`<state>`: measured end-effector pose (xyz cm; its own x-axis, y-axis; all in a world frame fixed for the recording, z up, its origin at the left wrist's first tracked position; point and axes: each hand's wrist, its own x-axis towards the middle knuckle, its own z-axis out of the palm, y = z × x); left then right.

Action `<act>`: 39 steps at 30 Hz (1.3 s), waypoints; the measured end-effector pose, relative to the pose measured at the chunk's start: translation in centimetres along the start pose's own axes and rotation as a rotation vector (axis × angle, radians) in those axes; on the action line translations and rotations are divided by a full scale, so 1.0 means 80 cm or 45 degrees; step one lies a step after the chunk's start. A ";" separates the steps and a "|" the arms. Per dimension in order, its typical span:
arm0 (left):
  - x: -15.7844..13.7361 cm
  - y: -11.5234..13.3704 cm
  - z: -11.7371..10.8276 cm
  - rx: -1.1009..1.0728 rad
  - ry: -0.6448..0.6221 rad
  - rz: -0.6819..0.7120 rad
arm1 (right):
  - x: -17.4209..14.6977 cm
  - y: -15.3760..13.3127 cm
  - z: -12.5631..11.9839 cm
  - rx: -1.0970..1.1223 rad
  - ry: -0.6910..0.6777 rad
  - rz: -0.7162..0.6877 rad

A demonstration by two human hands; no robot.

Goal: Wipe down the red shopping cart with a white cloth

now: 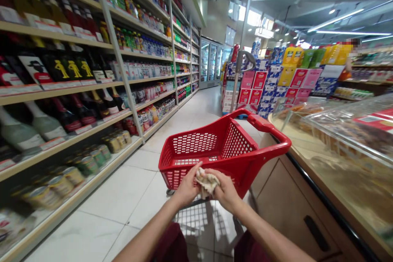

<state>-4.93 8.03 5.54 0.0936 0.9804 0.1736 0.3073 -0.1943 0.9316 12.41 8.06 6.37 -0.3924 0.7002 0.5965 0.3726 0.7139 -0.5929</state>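
Between my two hands is a crumpled, whitish cloth (208, 181) with faint darker patches. My left hand (188, 186) grips it from the left, fingers closed at its edge. From the other side my right hand (226, 188) is closed on the same cloth, its fingers over the top. Both hands are in front of the near side of a red plastic shopping cart (248, 168); whether they touch its wall I cannot tell. The cart's basket has perforated walls, and its handle (278, 147) points to the right.
Shelves (101, 118) of bottles and cans line the left side. A wooden counter (291, 196) with clear plastic food packs (353, 127) runs along the right. Stacked boxes (251, 88), a metal pole (242, 32) and glass-door fridges (210, 61) stand ahead. A person (346, 65) is at the far right.
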 end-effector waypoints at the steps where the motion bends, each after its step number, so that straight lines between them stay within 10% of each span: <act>1: -0.003 0.002 0.006 -0.159 -0.025 -0.111 | 0.006 -0.007 0.003 0.046 0.016 0.023; 7: -0.018 -0.007 0.025 -0.512 -0.064 -0.538 | 0.017 -0.005 0.035 -0.245 0.118 0.029; 13: -0.038 -0.014 0.005 -0.703 -0.004 -0.473 | -0.014 -0.012 0.061 -0.392 -0.414 -0.207; 16: -0.046 -0.008 -0.017 -0.690 -0.119 -0.494 | -0.014 -0.009 0.072 -0.480 -0.408 -0.320; 21: -0.040 -0.005 -0.083 -0.034 -0.162 -0.469 | 0.029 -0.007 0.102 -0.494 -0.387 -0.552; 27: -0.030 -0.031 -0.157 0.525 0.401 -0.404 | 0.094 -0.030 0.146 -0.607 -0.243 -0.624; 34: -0.041 -0.049 -0.142 0.818 0.434 -0.206 | 0.031 0.020 0.180 -0.647 -0.525 -0.751; 39: -0.012 -0.053 -0.121 0.960 0.365 -0.089 | 0.038 0.038 0.119 -0.696 -0.193 -0.630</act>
<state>-15.48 8.21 4.47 -0.1644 0.9416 0.2938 0.8691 -0.0027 0.4947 4.33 12.28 1.19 -0.7193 0.3153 0.6190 0.4716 0.8759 0.1019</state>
